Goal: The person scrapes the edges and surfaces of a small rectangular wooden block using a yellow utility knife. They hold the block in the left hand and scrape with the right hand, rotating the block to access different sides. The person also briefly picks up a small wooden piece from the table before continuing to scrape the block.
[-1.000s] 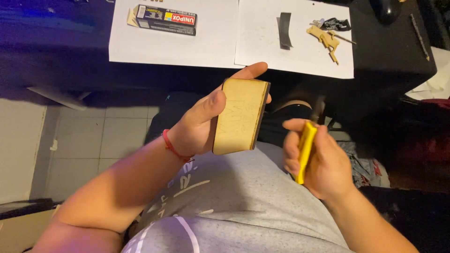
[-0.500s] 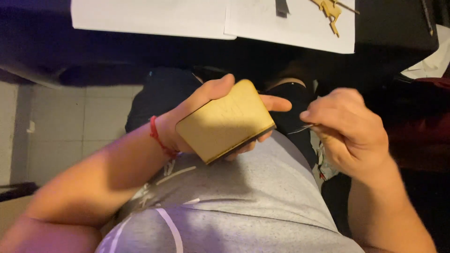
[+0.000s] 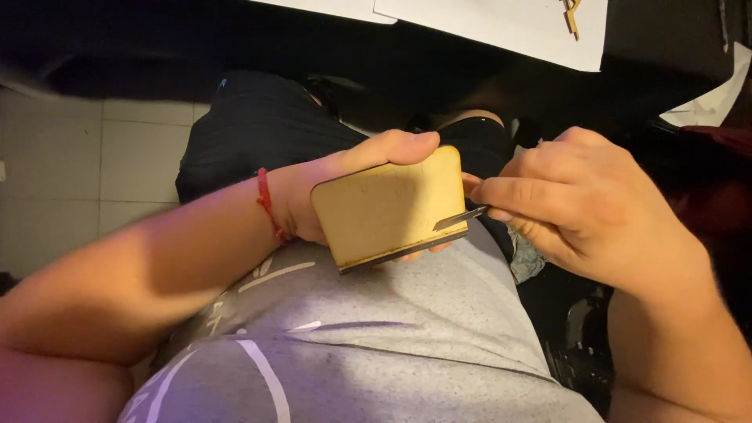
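My left hand (image 3: 345, 176) grips a thin rectangular wooden panel (image 3: 388, 207) with rounded corners, held flat over my lap with its face up. A red string bracelet (image 3: 269, 205) circles that wrist. My right hand (image 3: 583, 200) is closed around a utility knife; only its thin metal blade (image 3: 458, 218) shows, with the yellow handle hidden in the fist. The blade tip rests against the right edge of the panel.
I sit in a grey shirt (image 3: 376, 345) and dark shorts (image 3: 258, 125). A dark desk edge runs along the top with white paper sheets (image 3: 501, 23) and a small wooden piece (image 3: 572, 12) on them. Tiled floor (image 3: 94, 164) lies at left.
The panel went from upright to lying flat in my left hand. My right hand turned the knife and brought its blade to the panel's right edge. The view tilted down toward my lap.
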